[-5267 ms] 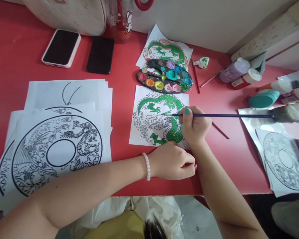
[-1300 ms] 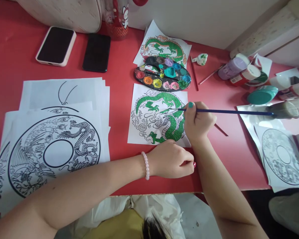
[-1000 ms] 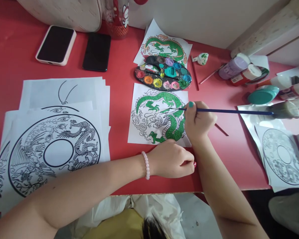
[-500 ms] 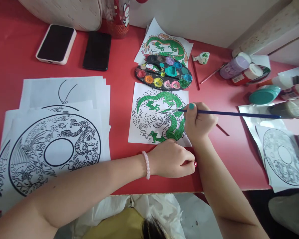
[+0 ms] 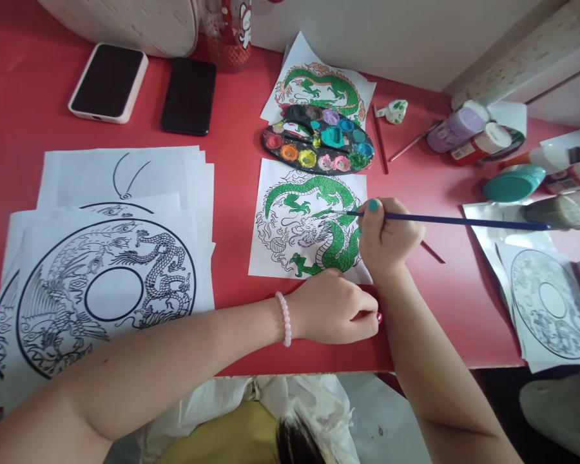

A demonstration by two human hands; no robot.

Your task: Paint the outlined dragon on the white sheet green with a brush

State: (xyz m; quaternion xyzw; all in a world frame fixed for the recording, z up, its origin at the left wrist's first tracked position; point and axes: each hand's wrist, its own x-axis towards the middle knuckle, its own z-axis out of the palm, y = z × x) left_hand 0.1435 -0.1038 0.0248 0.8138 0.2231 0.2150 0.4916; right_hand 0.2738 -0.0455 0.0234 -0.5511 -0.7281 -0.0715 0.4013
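Grasping the brush right of center, the right hand overlaps the sheet; left hand curled, grip indeterminable.

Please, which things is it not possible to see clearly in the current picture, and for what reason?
Head view:
Left hand: its own back hides the palm.
Rear dragon sheet: lower part mostly hidden by the paint palette.
Pale bag-like object: cut off by the top edge.
Paintbrush: tip too small to tell whether it touches the front dragon sheet.
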